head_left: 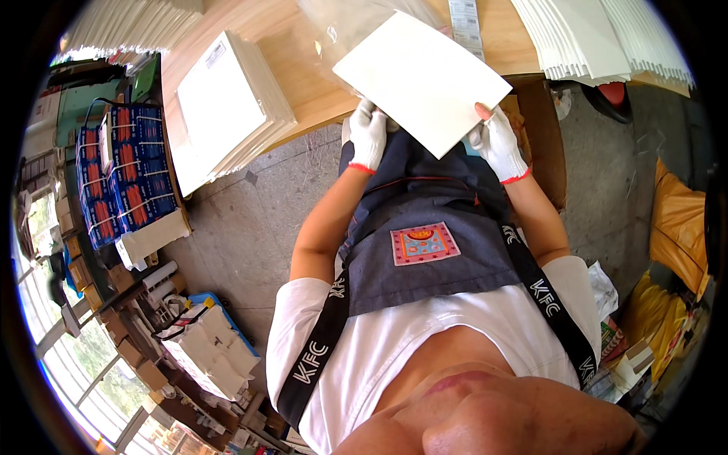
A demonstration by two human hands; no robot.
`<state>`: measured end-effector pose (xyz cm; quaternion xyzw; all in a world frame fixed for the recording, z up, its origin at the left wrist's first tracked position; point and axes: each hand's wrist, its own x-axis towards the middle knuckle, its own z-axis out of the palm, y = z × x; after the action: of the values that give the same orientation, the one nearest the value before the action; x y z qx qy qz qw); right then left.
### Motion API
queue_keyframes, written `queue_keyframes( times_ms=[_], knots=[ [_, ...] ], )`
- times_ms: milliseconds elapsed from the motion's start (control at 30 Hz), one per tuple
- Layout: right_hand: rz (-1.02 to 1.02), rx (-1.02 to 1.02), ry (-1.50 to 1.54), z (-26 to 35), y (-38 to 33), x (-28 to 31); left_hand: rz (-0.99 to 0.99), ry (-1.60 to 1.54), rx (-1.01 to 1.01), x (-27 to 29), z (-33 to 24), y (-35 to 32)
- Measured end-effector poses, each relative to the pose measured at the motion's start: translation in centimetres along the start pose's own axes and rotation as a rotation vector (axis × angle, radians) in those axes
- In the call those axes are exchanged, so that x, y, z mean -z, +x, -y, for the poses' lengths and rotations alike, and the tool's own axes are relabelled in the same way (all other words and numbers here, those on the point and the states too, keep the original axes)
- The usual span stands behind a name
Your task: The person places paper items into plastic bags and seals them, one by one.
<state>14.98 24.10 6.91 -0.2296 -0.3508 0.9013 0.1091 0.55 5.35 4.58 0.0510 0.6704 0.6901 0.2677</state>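
A white rectangular board (422, 82) is tilted over the table's near edge, in front of my apron. My right hand (499, 145), in a white knit glove with a red cuff, grips its right corner, the bare thumb tip lying on top. At the board's near-left edge, the gloved fingers of my left hand (368, 136) are curled against it, partly hidden. Behind the board, clear plastic film (334, 26) lies crumpled on the table. A printed label strip (465, 24) sits just beyond the board's far edge.
On the wooden table (307, 98), a stack of plastic-wrapped white boards (224, 102) stands left. Piles of white padded sheets (576, 38) rest at far right, with another pile (129, 23) far left. Blue patterned bags (133, 167) stand left; orange sacks (679, 227) lie right.
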Motion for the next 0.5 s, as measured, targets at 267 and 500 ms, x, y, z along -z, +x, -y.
queue_keyframes(
  times_ms=[267,500],
  knots=[
    [-0.212,-0.115,-0.041,-5.3,0.3,-1.4,0.055,-0.007,0.159,1.8,4.2,-4.0],
    [0.022,-0.104,0.44,-7.1,3.3,-3.7,0.051,-0.078,0.284,3.5,2.8,-2.3]
  ],
)
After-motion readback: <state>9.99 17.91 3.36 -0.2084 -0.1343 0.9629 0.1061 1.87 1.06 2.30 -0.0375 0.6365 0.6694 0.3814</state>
